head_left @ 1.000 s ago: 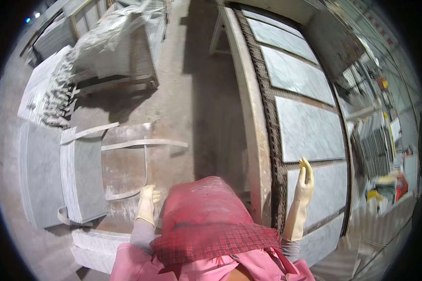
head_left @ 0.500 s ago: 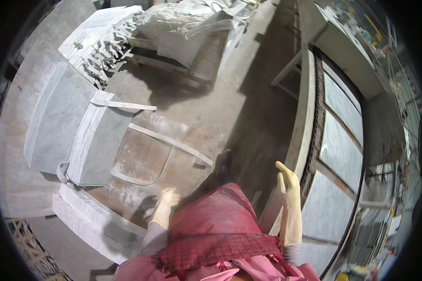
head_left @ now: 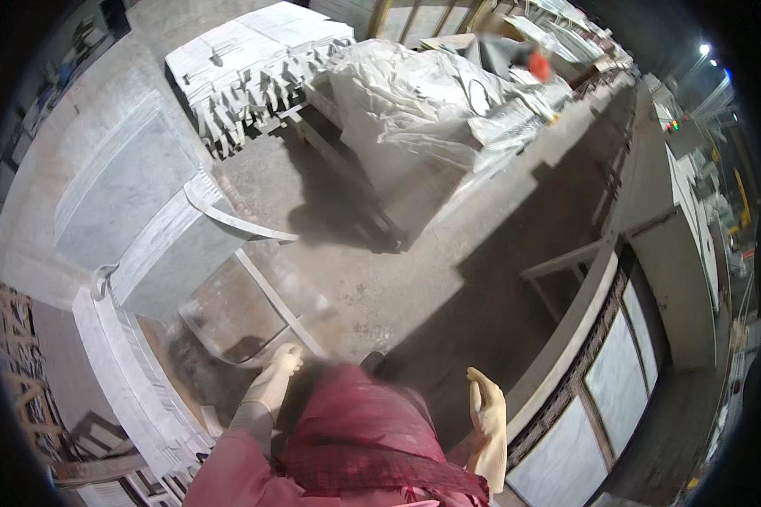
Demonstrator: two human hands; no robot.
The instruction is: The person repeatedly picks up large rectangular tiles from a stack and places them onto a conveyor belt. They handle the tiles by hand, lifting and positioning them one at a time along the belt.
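Dusty stone yard; grey slab (head_left: 177, 253) beyond empty gloved hands (head_left: 272, 380)

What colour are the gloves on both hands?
Pale yellow, on the left hand and the right hand; head view.

Matt grey stone slabs (head_left: 135, 211); dusty rough concrete floor (head_left: 414, 279); rubber-gloved hands.

Dim, hazy fisheye feed on my end: lamp glare (head_left: 703, 49) at one o'clock, hard floor shadows, black bent rim.
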